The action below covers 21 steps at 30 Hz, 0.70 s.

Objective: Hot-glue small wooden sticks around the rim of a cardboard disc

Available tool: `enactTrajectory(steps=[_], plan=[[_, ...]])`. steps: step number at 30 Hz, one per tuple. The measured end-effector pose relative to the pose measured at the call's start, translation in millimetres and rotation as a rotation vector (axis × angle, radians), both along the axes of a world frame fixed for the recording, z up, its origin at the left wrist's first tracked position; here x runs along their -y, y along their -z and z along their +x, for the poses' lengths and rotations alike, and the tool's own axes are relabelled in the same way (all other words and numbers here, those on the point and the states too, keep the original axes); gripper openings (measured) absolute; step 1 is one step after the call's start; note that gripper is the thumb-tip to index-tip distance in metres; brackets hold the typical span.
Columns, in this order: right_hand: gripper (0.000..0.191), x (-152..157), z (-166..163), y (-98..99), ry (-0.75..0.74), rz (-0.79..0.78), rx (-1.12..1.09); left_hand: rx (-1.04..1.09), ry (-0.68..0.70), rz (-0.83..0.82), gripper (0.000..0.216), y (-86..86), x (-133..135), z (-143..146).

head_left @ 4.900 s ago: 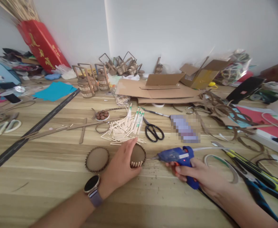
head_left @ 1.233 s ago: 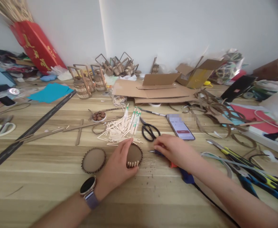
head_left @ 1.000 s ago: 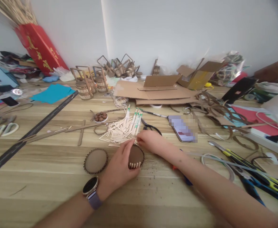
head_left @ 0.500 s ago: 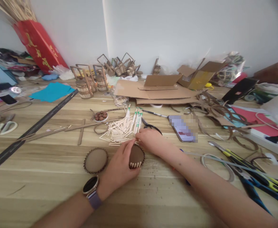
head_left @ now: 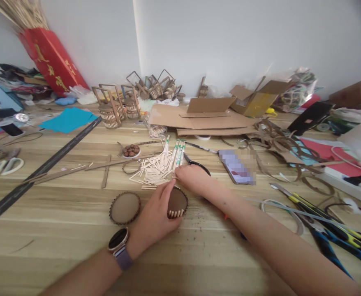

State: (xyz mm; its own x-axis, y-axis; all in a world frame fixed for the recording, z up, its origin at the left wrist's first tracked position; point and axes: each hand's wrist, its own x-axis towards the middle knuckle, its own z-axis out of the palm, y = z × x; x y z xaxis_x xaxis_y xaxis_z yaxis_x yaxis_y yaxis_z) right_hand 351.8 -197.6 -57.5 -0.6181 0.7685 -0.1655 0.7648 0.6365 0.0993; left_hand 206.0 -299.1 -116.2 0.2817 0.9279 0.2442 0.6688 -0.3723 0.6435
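My left hand [head_left: 154, 216] lies curled over a round brown cardboard disc [head_left: 178, 200] on the wooden table [head_left: 60, 230], holding it down. Short pale sticks stand along the disc's near edge. My right hand [head_left: 193, 179] reaches across to the pile of short wooden sticks [head_left: 154, 168] just behind the disc, its fingertips pinched at the pile's near edge. What they hold is too small to see. A second cardboard disc [head_left: 125, 207] lies free to the left. The glue gun is mostly hidden under my right forearm.
Black scissors [head_left: 195, 163] and a phone [head_left: 236, 166] lie behind my right hand. Pliers and cutters [head_left: 328, 230] sit at the right. Flat cardboard [head_left: 205, 117], small stick baskets [head_left: 112, 109], a long black ruler [head_left: 41, 168] and a dish of beads [head_left: 131, 150] lie further back.
My right hand set down the blue glue gun and moved left to the stick pile. My left hand has stayed on the disc.
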Motion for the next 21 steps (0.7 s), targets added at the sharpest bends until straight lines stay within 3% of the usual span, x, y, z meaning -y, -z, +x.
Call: enactTrajectory(steps=[4, 11, 18, 21], plan=[[0.012, 0.6, 7.0, -3.7, 0.030, -0.016, -0.104, 0.002, 0.001, 0.010, 0.086, 0.6, 0.2, -0.3], [0.033, 26.8, 36.0, -16.8, 0.144, -0.029, -0.365, -0.024, 0.002, -0.005, 0.086, -1.8, 0.4, 0.8], [0.008, 75.9, 47.8, -0.6, 0.226, -0.293, -0.786, -0.017, 0.015, -0.004, 0.083, -0.2, 0.1, -0.3], [0.007, 87.9, 46.4, 7.2, 0.236, -0.340, -0.791, -0.001, 0.025, 0.017, 0.085, 3.3, -0.8, -1.0]])
